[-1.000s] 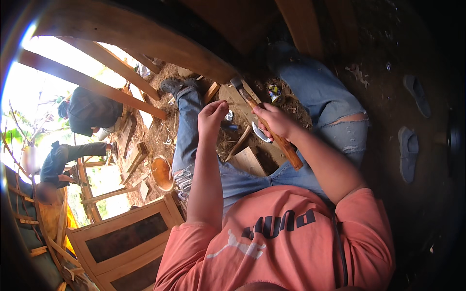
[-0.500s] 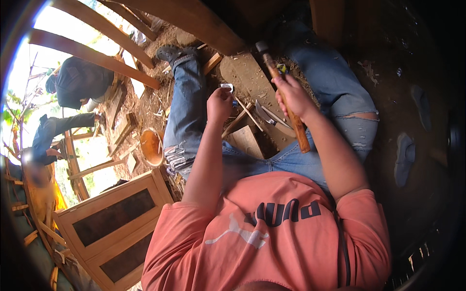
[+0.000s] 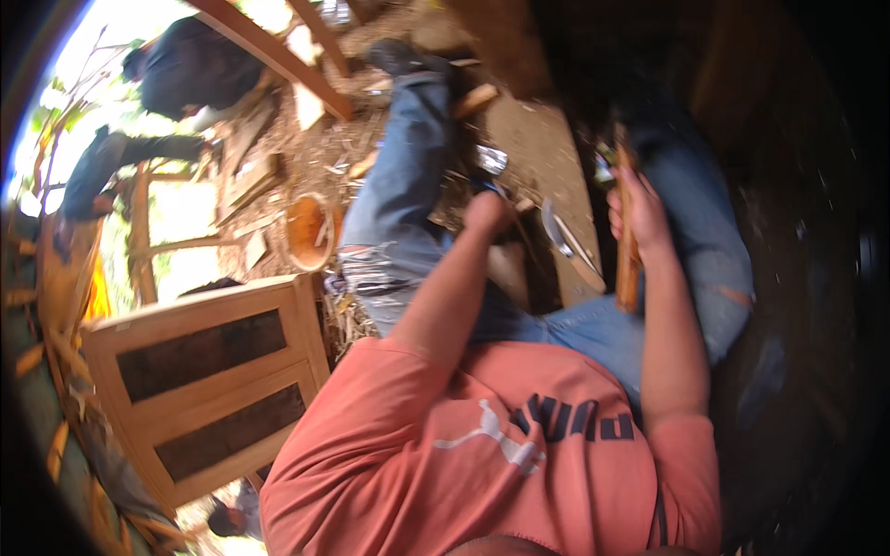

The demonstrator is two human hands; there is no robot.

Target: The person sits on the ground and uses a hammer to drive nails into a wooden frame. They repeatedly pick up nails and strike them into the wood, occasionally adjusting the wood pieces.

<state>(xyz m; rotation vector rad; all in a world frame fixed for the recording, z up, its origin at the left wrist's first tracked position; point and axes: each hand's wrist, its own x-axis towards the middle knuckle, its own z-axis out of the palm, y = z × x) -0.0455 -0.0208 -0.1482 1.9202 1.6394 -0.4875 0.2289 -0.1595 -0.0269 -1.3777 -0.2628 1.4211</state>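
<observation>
My right hand point(image 3: 642, 218) is closed round the wooden handle of a hammer point(image 3: 628, 283), held upright over my right thigh; its head is blurred against the dark. My left hand point(image 3: 489, 213) reaches down between my legs, its fingers smeared and turned out of sight. Just beyond it lies a shiny foil-like item point(image 3: 491, 159). To its right, a tool with a pale metal blade point(image 3: 558, 232) rests beside a wooden plank point(image 3: 547, 157). A short wood block point(image 3: 508, 273) stands nearer my lap.
At left stand a panelled wooden door or frame point(image 3: 209, 371) and an orange bucket point(image 3: 311, 232). Slanting timber beams point(image 3: 278, 60) cross the upper left. Two people work beyond: a dark-clothed back point(image 3: 199, 69) and a sleeve point(image 3: 158, 148). Wood scraps point(image 3: 250, 190) litter the ground.
My left hand has moved lower and towards the tools between my legs. The right hand has shifted right with the hammer, now more upright. The whole view has swung round.
</observation>
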